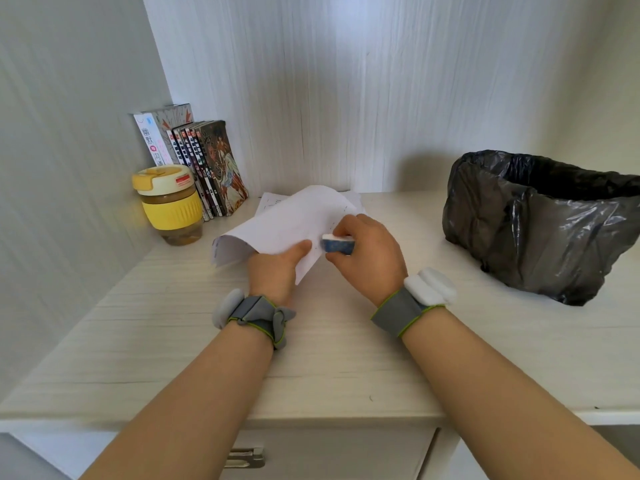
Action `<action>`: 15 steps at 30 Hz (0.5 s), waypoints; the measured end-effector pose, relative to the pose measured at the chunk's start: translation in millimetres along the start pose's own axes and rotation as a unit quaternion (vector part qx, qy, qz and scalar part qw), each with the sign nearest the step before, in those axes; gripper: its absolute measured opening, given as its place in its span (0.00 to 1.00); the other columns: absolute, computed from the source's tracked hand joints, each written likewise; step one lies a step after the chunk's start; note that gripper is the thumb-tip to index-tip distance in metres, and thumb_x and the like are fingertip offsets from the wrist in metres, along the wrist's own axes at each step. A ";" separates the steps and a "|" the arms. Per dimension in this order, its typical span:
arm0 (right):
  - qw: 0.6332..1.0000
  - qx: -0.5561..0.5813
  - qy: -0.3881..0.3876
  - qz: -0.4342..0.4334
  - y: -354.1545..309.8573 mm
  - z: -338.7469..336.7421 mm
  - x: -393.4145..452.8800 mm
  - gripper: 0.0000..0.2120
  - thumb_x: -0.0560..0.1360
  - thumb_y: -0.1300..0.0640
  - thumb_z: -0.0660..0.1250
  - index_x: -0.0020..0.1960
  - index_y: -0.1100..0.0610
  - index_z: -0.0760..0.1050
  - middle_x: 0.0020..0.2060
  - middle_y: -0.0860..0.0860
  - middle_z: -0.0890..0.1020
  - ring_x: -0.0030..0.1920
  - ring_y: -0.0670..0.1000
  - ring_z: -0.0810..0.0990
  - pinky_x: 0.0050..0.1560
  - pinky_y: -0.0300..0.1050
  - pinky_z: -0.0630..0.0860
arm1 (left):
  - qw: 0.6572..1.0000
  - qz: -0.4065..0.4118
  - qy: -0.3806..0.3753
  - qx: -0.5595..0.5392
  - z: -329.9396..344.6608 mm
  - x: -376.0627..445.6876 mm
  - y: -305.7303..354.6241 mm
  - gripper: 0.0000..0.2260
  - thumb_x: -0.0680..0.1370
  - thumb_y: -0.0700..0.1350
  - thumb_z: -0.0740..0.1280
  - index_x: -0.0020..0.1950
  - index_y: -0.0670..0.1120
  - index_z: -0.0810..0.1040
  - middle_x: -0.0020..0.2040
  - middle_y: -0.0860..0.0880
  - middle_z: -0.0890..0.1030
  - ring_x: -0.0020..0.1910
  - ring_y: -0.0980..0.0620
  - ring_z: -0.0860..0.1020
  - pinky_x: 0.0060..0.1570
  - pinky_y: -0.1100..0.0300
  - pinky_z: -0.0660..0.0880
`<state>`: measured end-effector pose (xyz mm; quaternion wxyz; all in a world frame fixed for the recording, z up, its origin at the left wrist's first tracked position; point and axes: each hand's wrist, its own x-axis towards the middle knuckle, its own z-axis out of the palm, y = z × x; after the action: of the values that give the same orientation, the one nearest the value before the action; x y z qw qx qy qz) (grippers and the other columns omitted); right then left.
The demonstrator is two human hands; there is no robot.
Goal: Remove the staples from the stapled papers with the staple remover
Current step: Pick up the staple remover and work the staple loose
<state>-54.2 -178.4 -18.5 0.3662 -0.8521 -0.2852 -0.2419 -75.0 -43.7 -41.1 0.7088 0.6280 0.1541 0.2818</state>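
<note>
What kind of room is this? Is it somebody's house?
Probably a home study corner or bedroom desk. A row of comic books stands in the corner by a yellow drink cup, a bin with a black bag sits on the pale desk, and a drawer handle shows below.

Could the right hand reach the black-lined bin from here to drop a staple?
Probably yes. The right hand, shut on the staple remover, has only bare desk between it and the bin, whose mouth is open.
</note>
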 end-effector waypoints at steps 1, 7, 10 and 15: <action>0.999 0.022 -0.007 0.033 3.7 -2.1 1.2 0.09 0.68 0.59 0.70 0.47 0.60 0.76 0.44 0.55 0.79 0.45 0.55 0.75 0.43 0.47 0.72 | 1.000 0.007 0.000 0.003 -0.7 0.0 0.7 0.10 0.66 0.42 0.75 0.41 0.52 0.77 0.48 0.52 0.80 0.55 0.47 0.78 0.60 0.50 0.73; 0.980 0.145 -0.041 0.130 10.1 -6.6 5.4 0.08 0.68 0.60 0.71 0.45 0.58 0.75 0.36 0.48 0.76 0.38 0.48 0.73 0.40 0.40 0.71 | 1.000 0.007 0.003 -0.011 -0.6 1.7 -1.7 0.11 0.66 0.41 0.76 0.42 0.52 0.77 0.45 0.57 0.79 0.54 0.49 0.78 0.59 0.52 0.73; 0.973 0.174 -0.062 0.135 8.8 -5.9 5.3 0.07 0.69 0.61 0.70 0.44 0.55 0.73 0.33 0.43 0.73 0.34 0.42 0.71 0.34 0.32 0.68 | 1.000 0.007 -0.005 -0.018 0.2 0.0 -0.5 0.11 0.65 0.40 0.76 0.41 0.52 0.78 0.45 0.56 0.80 0.53 0.49 0.79 0.60 0.49 0.73; 0.969 0.190 -0.083 0.135 10.0 -6.9 6.2 0.07 0.70 0.62 0.69 0.46 0.57 0.73 0.33 0.43 0.73 0.33 0.41 0.71 0.32 0.26 0.67 | 0.999 0.020 -0.021 -0.024 0.5 -0.9 -0.3 0.12 0.66 0.39 0.75 0.43 0.52 0.78 0.48 0.53 0.81 0.55 0.48 0.79 0.61 0.47 0.73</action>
<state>-44.5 -187.4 -15.3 0.5256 -0.8146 -0.2377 -0.0607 -75.4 -44.6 -41.5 0.7213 0.6194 0.1196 0.2859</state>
